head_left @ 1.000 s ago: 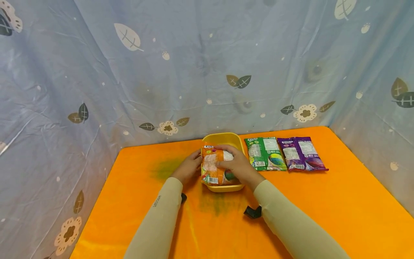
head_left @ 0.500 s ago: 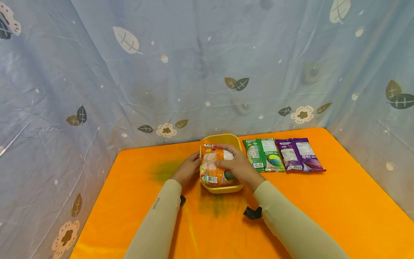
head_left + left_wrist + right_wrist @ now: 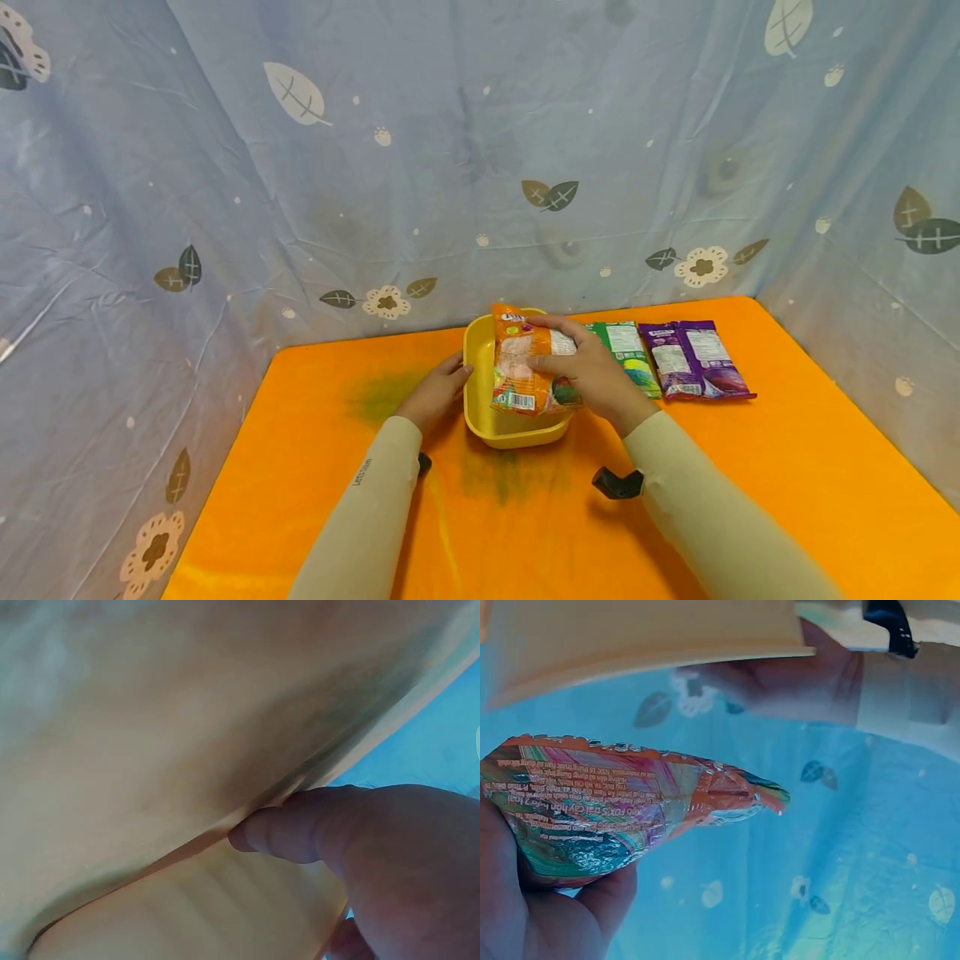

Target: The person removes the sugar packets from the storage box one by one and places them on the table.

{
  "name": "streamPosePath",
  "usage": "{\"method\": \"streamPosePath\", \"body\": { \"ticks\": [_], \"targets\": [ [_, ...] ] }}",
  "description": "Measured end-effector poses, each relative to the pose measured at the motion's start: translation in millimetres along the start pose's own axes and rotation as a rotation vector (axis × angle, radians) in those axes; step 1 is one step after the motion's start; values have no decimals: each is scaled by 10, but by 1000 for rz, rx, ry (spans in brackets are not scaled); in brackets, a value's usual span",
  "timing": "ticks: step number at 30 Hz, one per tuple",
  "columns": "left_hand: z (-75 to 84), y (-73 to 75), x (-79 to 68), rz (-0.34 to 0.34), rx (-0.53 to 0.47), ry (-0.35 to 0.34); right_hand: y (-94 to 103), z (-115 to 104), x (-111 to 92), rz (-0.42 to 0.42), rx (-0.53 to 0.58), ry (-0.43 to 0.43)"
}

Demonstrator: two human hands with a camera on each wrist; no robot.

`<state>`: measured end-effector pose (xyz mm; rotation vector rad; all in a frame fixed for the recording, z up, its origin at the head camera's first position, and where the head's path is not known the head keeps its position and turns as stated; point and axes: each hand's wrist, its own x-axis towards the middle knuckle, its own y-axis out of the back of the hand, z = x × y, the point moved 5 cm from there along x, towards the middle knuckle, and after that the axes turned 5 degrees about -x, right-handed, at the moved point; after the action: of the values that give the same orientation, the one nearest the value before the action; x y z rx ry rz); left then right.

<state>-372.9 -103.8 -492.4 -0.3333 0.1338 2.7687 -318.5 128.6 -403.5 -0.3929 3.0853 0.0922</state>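
My right hand grips an orange candy bag by its right side, thumb on the printed front. The bag is up over the yellow plastic basin, covering part of its inside. In the right wrist view the orange bag is seen edge-on, clear of the basin wall. My left hand holds the basin's left rim. The left wrist view shows the left thumb on the rim, with the other fingers mostly hidden behind the basin wall.
Right of the basin lie a green candy bag, partly covered by my right hand, and a purple candy bag. An orange cloth covers the table. Patterned blue-grey curtains hang close around the back and sides.
The orange candy bag has moved right and slightly up in my right hand, uncovering the left part of the basin's inside. My left hand stays at the rim.
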Motion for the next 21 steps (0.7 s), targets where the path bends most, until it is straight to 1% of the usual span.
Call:
{"method": "streamPosePath", "body": {
  "ticks": [3, 9, 12, 17, 21],
  "targets": [
    [11, -10, -15, -4, -1, -4, 184, 86, -3, 14, 36, 6],
    [27, -25, -22, 3, -21, 31, 508, 134, -151, 69, -25, -4],
    [39, -37, -27, -5, -13, 34, 637, 161, -220, 87, -62, -12],
    [48, -46, -33, -2, -1, 28, 780, 236, -309, 116, -112, -49],
    [37, -55, -37, -3, -29, 28, 829, 292, -358, 114, -128, -64]
  ]
}}
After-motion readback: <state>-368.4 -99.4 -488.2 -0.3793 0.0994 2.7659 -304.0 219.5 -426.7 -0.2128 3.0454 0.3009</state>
